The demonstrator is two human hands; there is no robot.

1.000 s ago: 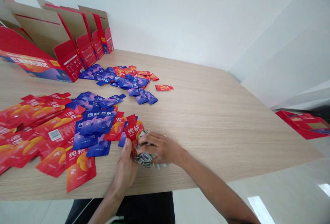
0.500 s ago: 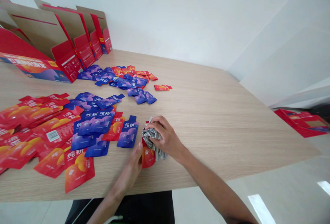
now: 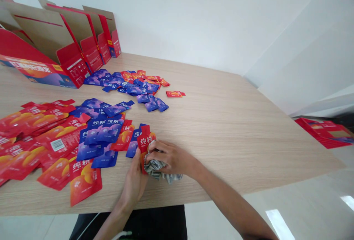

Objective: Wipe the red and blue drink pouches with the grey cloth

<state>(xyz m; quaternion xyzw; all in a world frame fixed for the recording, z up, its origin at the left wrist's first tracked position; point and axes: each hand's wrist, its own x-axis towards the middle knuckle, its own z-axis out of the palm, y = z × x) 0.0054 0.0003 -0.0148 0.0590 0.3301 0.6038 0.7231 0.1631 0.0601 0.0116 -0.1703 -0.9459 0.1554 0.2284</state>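
Near the table's front edge, my left hand (image 3: 136,177) grips a red pouch (image 3: 145,142) by its left side, with the thumb on its front. A crumpled striped cloth (image 3: 155,168) is bunched in my right hand (image 3: 168,157) and pressed against the pouch's lower front, hiding part of it. Just behind the held pouch lies a blue pouch (image 3: 132,146), partly covered by it. A pile of blue pouches (image 3: 103,131) and a larger pile of red pouches (image 3: 55,144) spread out to the left.
Smaller blue and red pouches (image 3: 141,87) lie in a heap farther back. One small red pouch (image 3: 175,94) lies apart to their right. Open red cartons (image 3: 69,63) stand at the back left against the wall. Beyond the table's right edge is another red box (image 3: 323,133).
The red pouch has been raised and shifted left, so its printed top now shows in front of the blue pouch. My right hand and the cloth have moved left and lower along it.
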